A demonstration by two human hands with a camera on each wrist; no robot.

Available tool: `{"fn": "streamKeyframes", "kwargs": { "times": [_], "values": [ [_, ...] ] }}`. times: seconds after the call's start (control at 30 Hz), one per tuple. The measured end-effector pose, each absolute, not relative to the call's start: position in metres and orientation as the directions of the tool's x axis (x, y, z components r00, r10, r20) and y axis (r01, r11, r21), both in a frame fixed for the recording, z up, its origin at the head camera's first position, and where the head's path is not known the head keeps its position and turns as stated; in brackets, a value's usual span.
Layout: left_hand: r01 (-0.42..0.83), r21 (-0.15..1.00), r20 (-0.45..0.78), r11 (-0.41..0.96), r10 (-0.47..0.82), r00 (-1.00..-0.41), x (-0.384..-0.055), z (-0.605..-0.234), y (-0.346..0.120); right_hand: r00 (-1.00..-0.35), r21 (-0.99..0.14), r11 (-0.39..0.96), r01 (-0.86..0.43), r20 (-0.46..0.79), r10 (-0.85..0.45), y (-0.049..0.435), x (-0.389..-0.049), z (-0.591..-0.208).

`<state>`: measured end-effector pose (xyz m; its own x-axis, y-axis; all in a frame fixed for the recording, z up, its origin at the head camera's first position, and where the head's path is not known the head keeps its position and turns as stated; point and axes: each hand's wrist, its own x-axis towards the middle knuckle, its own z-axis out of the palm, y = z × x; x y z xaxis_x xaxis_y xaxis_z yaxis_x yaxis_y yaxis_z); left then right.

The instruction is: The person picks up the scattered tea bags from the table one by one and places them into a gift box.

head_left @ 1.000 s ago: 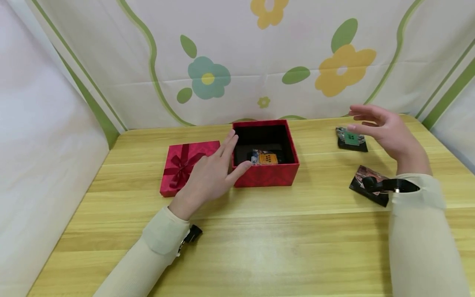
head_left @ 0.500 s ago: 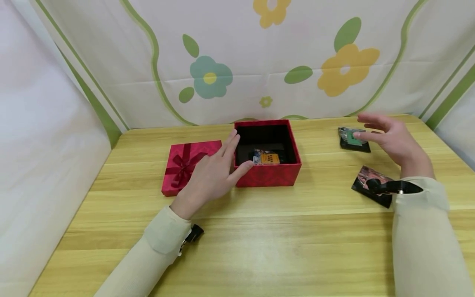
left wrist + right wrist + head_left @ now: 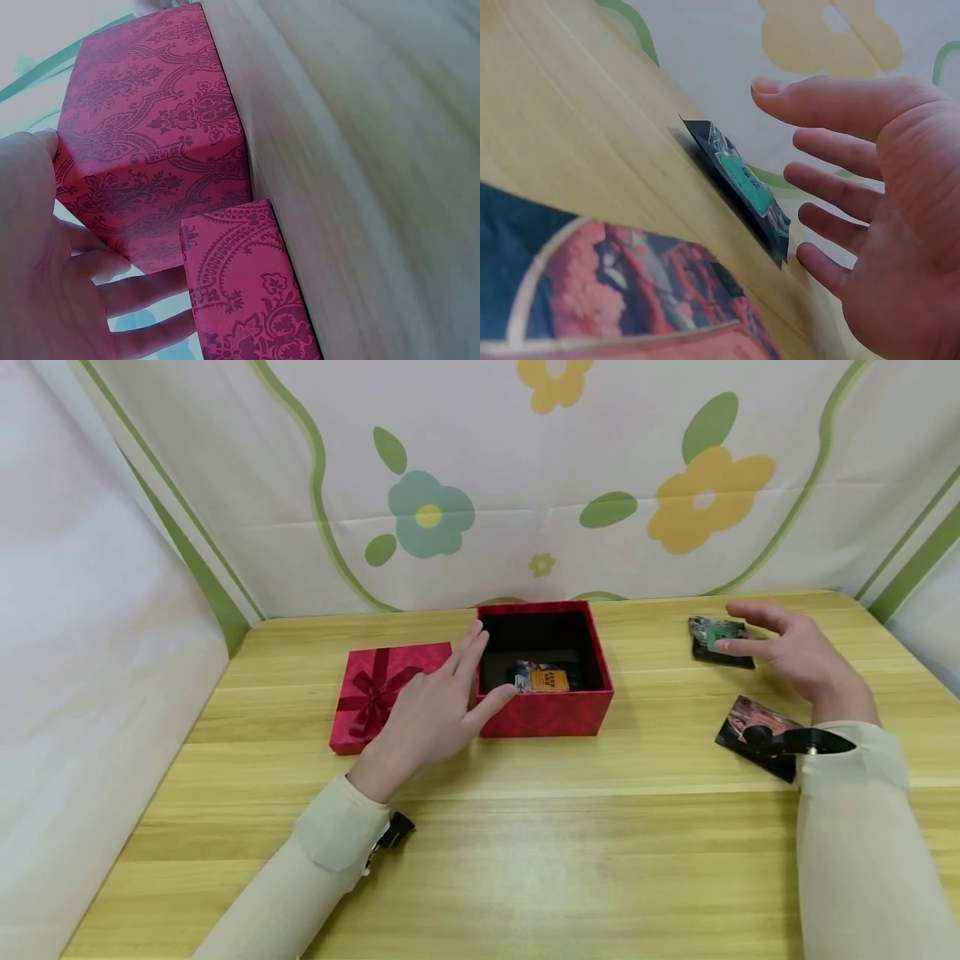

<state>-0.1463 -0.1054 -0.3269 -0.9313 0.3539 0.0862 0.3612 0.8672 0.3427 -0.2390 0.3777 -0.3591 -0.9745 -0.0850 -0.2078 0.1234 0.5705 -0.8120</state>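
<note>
My left hand (image 3: 427,714) rests at the left side of an uncovered red gift box (image 3: 547,717). Its fingers are fairly straight along the side wall, with the thumb at the front rim; the left wrist view shows the thumb on the box's corner. Inside the box lies a small packet with an orange label (image 3: 547,679). Over a black packet with a green label (image 3: 722,652), my right hand (image 3: 806,653) hovers with fingers spread. The right wrist view shows a gap between those fingers and the green-labelled packet (image 3: 742,184).
A red lid with a ribbon bow (image 3: 360,697) lies left of the box, partly behind my left hand. A black packet with a reddish label (image 3: 757,731) lies below my right hand, partly covered by the wrist camera. A flowered cloth (image 3: 510,468) hangs behind the wooden table (image 3: 540,852).
My right hand has come down towards the green-labelled packet. My left hand keeps its place at the box. The whole head view has shifted slightly.
</note>
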Motion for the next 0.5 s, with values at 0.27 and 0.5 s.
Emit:
{"fn": "streamKeyframes", "kwargs": {
  "times": [0.27, 0.5],
  "values": [
    [0.359, 0.353, 0.095, 0.864, 0.349, -0.932, -0.1475, -0.3267, -0.1049, -0.970, -0.739, 0.662, 0.125, -0.231, -0.075, 0.3788, -0.2443, -0.3619],
    [0.354, 0.356, 0.084, 0.865, 0.347, -0.934, -0.1476, -0.3269, -0.1050, -0.968, -0.703, 0.703, 0.103, -0.234, -0.092, 0.3809, -0.2470, -0.3630]
  ]
}}
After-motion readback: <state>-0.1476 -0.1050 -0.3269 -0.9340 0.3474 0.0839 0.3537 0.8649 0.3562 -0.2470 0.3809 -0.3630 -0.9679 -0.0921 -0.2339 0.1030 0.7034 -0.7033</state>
